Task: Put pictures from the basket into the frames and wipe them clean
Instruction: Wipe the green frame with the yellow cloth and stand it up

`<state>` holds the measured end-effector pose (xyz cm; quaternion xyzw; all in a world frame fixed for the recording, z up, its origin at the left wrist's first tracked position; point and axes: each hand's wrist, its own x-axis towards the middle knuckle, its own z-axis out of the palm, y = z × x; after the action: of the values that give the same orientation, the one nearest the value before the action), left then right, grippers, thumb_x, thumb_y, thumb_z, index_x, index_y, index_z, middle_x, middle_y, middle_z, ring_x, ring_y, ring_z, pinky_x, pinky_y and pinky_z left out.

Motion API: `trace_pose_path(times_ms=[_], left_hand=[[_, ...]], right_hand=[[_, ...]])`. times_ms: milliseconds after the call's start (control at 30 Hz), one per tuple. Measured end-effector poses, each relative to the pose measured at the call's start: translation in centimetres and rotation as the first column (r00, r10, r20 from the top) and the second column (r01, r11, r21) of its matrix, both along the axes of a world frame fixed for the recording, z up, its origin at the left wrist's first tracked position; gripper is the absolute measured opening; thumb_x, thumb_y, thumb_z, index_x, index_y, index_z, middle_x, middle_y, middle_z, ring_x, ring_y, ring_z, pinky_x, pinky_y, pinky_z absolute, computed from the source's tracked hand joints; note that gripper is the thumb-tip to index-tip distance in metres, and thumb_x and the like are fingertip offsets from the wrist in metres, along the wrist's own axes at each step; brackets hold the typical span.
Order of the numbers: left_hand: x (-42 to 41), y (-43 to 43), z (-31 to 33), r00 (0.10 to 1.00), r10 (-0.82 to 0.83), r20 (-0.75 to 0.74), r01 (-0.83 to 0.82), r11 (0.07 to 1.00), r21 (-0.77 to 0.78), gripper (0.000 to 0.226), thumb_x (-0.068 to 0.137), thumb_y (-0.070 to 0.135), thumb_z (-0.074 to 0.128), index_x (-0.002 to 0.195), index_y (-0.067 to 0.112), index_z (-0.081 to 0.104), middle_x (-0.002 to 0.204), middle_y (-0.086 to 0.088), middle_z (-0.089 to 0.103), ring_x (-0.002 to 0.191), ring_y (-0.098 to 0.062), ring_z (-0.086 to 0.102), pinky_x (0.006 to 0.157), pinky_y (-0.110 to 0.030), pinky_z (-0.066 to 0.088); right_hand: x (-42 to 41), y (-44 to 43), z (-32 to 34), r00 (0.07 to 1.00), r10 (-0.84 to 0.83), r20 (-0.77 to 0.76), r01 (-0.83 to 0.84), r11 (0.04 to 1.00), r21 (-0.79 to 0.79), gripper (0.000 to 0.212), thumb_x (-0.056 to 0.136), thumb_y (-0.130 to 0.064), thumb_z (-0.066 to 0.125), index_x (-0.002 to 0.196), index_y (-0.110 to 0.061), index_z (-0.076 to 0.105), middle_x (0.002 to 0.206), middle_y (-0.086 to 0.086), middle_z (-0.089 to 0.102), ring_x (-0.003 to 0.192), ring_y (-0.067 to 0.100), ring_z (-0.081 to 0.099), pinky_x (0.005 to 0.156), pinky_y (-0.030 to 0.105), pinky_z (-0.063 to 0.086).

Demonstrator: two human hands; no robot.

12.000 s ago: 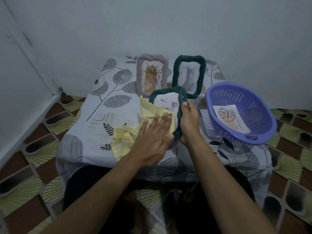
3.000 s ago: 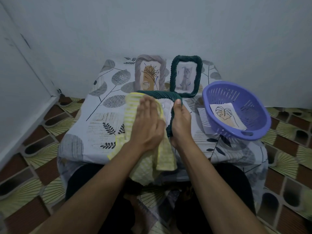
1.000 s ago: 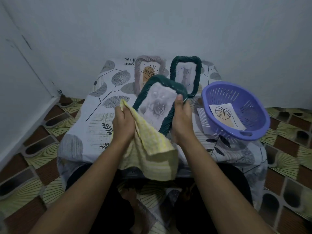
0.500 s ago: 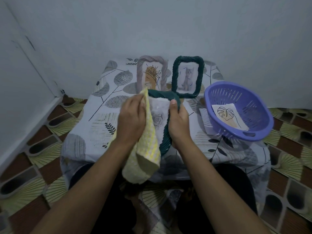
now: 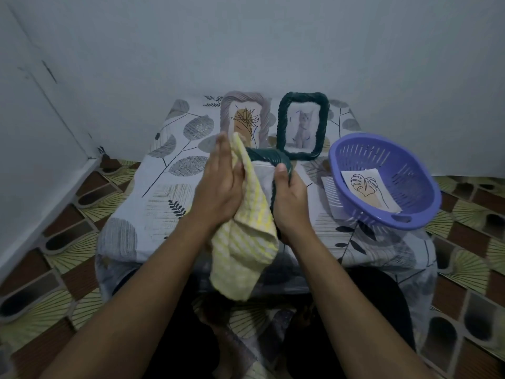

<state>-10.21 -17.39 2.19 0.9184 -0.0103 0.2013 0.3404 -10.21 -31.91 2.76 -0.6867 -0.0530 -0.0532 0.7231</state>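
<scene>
The right hand (image 5: 289, 203) is gripping the green frame (image 5: 269, 160) by its braided edge, just left of the basket (image 5: 382, 176). The left hand (image 5: 221, 184), fingers flat, is pressing the soft cloth (image 5: 243, 242) against it. The frame looks light and stiff, its front probably fragile; the rim seems the safest hold.

left hand (image 5: 221, 184) presses cloth (image 5: 243, 233) on frame (image 5: 269, 160) (right hand (image 5: 289, 203) grip).

Basket (image 5: 382, 157) right of standing frames (image 5: 302, 125)
</scene>
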Motion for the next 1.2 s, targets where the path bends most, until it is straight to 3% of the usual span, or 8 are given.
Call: trace_pose_path(times_ms=[333,467,667,867,933,1033,1100,1200], left_hand=[[-4.2,-1.2,-4.4,0.964,-0.229,-0.134,0.264,0.875,0.406,0.071,0.096,0.049,0.009,0.15,0.011,-0.02,0.158,-0.006,-0.029,0.15,-0.017,-0.025,0.125,-0.041,-0.001],[-3.9,-0.2,-5.2,0.985,-0.102,-0.142,0.143,0.938,0.317,0.074,0.094,0.046,0.01,0.152,0.011,-0.018,0.161,-0.004,-0.024,0.152,-0.018,-0.015,0.124,-0.046,0.01],[-1.3,0.3,-0.2,0.999,0.041,-0.016,-0.04,0.999,0.014,0.072,0.095,0.046,0.007,0.157,0.016,-0.012,0.167,-0.005,-0.005,0.154,-0.022,-0.001,0.121,-0.047,0.01],[-2.3,0.3,-1.6,0.994,-0.102,0.036,0.092,0.972,0.214,0.064,0.101,0.052,0.011,0.157,0.032,-0.014,0.166,0.003,-0.019,0.154,-0.02,-0.007,0.124,-0.046,0.012],[-3.6,0.2,-3.0,0.987,-0.162,0.015,0.157,0.97,0.186,0.068,0.101,0.055,0.014,0.157,0.03,-0.014,0.163,0.008,-0.025,0.153,-0.023,0.011,0.116,-0.046,0.032],[-4.6,0.7,-4.3,0.983,-0.184,-0.013,0.184,0.972,0.145,0.07,0.099,0.057,0.013,0.157,0.03,-0.016,0.163,0.007,-0.025,0.131,-0.032,0.044,0.091,-0.044,0.052],[-3.7,1.0,-4.3,0.983,-0.184,0.012,0.18,0.972,0.15,0.069,0.099,0.057,0.007,0.155,0.028,-0.019,0.165,0.001,-0.021,0.138,-0.029,0.036,0.102,-0.042,0.047],[-1.8,1.1,-1.8,0.996,-0.078,0.047,0.077,0.997,0.02,0.067,0.1,0.051,0.007,0.157,0.022,-0.011,0.167,0.001,-0.011,0.149,0.0,-0.005,0.118,-0.014,0.001]], right_hand=[[1.8,-1.7,1.3,0.987,-0.157,-0.032,0.155,0.986,-0.056,0.028,0.106,-0.041,0.04,0.094,-0.024,0.059,0.087,-0.005,0.065,0.077,0.002,0.061,0.068,0.021,0.048],[1.1,-0.8,-0.2,0.989,-0.135,-0.06,0.133,0.991,-0.032,0.041,0.104,-0.045,0.041,0.1,-0.007,0.058,0.092,0.02,0.067,0.086,0.031,0.066,0.076,0.046,0.053],[-0.7,2.0,-0.7,0.999,-0.008,-0.04,0.008,1.0,0.009,0.035,0.105,-0.041,0.042,0.081,-0.02,0.056,0.06,-0.018,0.054,0.062,0.004,0.051,0.064,0.032,0.041],[-0.2,0.8,0.9,0.997,-0.039,-0.07,0.041,0.999,0.028,0.035,0.105,-0.039,0.043,0.08,-0.019,0.055,0.062,-0.012,0.059,0.063,0.01,0.056,0.065,0.034,0.046],[0.6,0.1,1.1,0.995,-0.074,-0.06,0.077,0.995,0.062,0.04,0.103,-0.045,0.044,0.089,-0.01,0.06,0.087,0.019,0.068,0.08,0.027,0.066,0.078,0.049,0.054],[0.8,-0.2,1.3,0.993,-0.104,-0.058,0.109,0.991,0.078,0.049,0.098,-0.052,0.045,0.095,-0.006,0.06,0.098,0.029,0.066,0.089,0.035,0.067,0.085,0.056,0.053],[0.4,0.0,1.4,0.993,-0.096,-0.064,0.101,0.992,0.079,0.062,0.095,-0.057,0.045,0.096,0.005,0.053,0.09,0.029,0.062,0.081,0.039,0.064,0.075,0.053,0.052],[-0.2,0.7,1.1,0.999,-0.037,-0.031,0.039,0.997,0.074,0.04,0.104,-0.043,0.043,0.079,-0.013,0.052,0.059,-0.011,0.049,0.057,0.007,0.047,0.059,0.025,0.04]])
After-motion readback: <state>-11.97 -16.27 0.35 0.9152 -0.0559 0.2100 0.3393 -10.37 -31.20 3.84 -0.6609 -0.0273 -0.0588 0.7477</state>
